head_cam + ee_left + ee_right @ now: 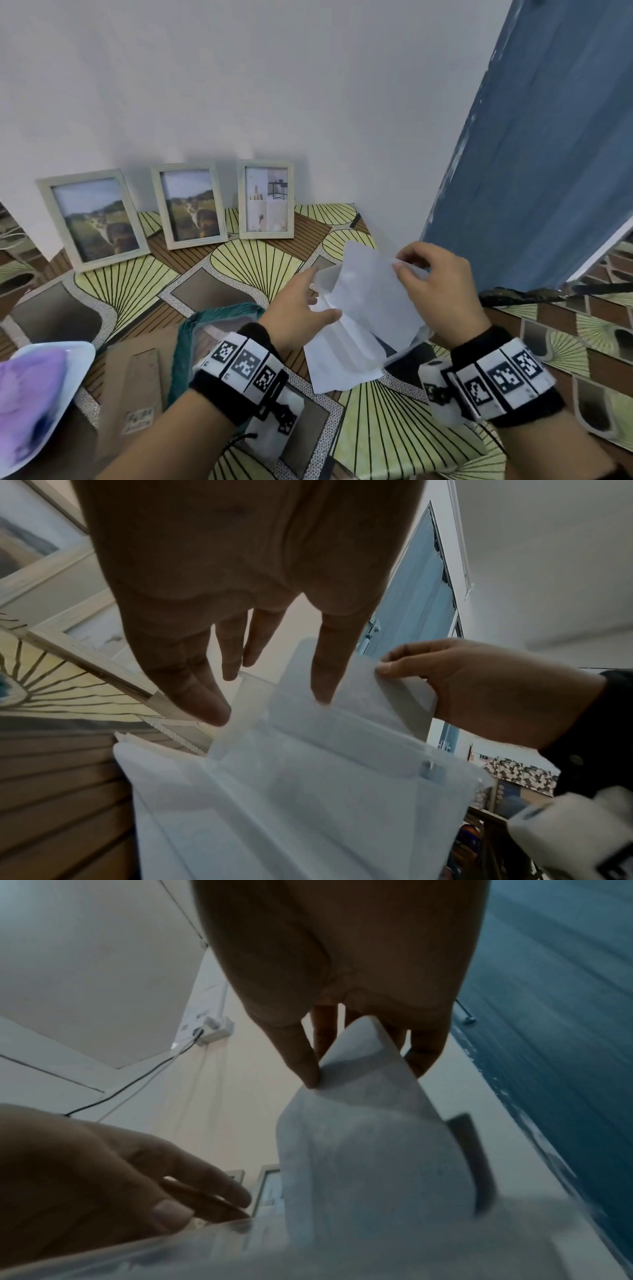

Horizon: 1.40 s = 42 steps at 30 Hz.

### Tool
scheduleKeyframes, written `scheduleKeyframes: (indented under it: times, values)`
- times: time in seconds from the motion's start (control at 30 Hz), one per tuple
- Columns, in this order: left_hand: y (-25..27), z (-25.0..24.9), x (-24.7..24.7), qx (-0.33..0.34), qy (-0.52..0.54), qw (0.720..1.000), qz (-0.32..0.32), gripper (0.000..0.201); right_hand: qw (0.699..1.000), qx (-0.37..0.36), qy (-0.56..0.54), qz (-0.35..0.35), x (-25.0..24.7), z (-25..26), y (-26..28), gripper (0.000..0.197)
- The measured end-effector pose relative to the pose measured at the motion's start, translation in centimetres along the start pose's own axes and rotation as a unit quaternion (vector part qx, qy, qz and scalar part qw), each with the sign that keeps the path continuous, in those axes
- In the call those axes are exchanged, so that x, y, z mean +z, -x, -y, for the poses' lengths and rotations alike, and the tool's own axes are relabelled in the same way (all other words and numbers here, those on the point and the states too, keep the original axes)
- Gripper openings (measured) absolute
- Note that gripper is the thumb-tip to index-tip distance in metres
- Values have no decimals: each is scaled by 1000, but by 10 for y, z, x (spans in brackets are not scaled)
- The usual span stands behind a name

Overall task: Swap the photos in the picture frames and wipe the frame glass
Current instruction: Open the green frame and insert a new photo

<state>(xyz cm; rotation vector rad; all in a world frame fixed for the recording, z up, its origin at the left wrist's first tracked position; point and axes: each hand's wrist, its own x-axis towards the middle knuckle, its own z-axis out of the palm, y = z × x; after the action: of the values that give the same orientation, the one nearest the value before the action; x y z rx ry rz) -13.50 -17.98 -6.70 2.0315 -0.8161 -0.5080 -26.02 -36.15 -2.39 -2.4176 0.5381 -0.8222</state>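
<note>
Covering the work surface: a patterned tablecloth [253, 260] is lying under everything, and it is running up to the white wall, which is serving as a backrest.
Frames: three picture frames are leaning upright against that wall, namely a left frame [92, 219], a middle frame [189, 205] and a right frame [266, 198]; they are standing side by side, well apart from the hands, and each is showing a print behind its glass.
Backing board: a brown backing board [137, 383] is lying flat near the left forearm, which is suggesting that one frame is sitting dismantled.
Cloth: a teal cloth [185, 342] is lying just beside the board, probably waiting for the glass.
Dish: a white dish [78, 356] with something purple in it is sitting at the left edge; the contents are too blurred to name.
Pouch: a translucent plastic pouch [308, 791] is being held up off the table between both hands, its flap open.
Sheet: a white sheet [373, 294], plain side up, is standing partly out of the pouch mouth; this is judged to be a replacement photo.
Right hand: the right hand [442, 291] is pinching the sheet's top edge between thumb and fingers, apparently drawing it clear.
Left hand: the left hand [301, 308] is spreading nearly straight fingers [322, 680] against the pouch, seemingly steadying it.
</note>
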Motion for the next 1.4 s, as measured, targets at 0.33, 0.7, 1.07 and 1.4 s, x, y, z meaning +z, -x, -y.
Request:
scheduleKeyframes:
  times: [0.33, 0.7, 1.07, 1.4]
  values:
    - [35, -24, -52, 60, 22, 995, -77, 60, 983, -92, -148, -61, 8, 57, 23, 7]
    - [115, 48, -119, -1, -235, 971, -45, 54, 957, 28, -259, 125, 76, 77, 65, 22]
    - [142, 97, -115, -85, -466, 872, 126, 91, 964, -16, -82, 251, 108, 103, 72, 39]
    - [144, 107, -114, -86, -427, 893, 116, 92, 896, -119, 133, 406, 122, 113, 63, 57]
